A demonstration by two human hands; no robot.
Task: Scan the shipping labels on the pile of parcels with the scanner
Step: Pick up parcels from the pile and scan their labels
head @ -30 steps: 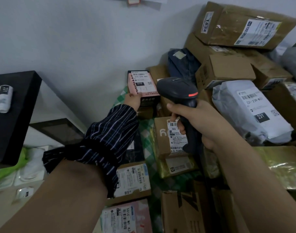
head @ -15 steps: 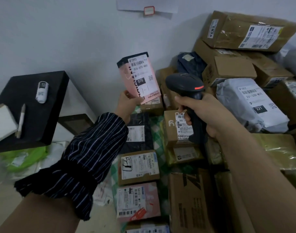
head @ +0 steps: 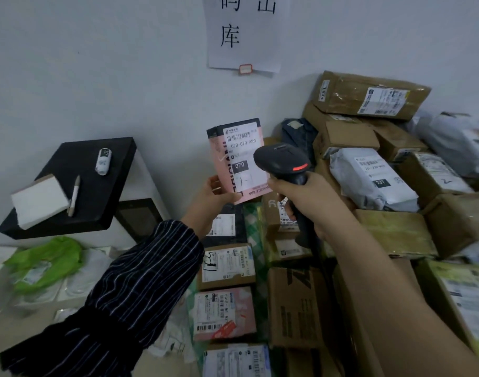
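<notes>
My left hand [head: 215, 195] holds a pink box [head: 234, 156] upright by its lower edge, its white shipping label with barcode and "070" facing me. My right hand [head: 306, 201] grips the handle of a black scanner [head: 283, 161], whose head sits right in front of the box's label and covers its right part. A red strip glows on the scanner head. Below and to the right lies the pile of parcels [head: 369, 180]: brown cartons, a white poly bag marked "231", and labelled boxes.
A black-topped stand [head: 69, 183] at left carries a white block, a pen and a small white roll. Green and white bags [head: 42, 262] lie on the floor below it. A paper sign [head: 242, 34] hangs on the wall. Labelled boxes [head: 227, 268] lie in a row beneath my arms.
My left hand has lifted the pink box off the pile and turned its label toward me. The scanner in my right hand has come up in front of that label.
</notes>
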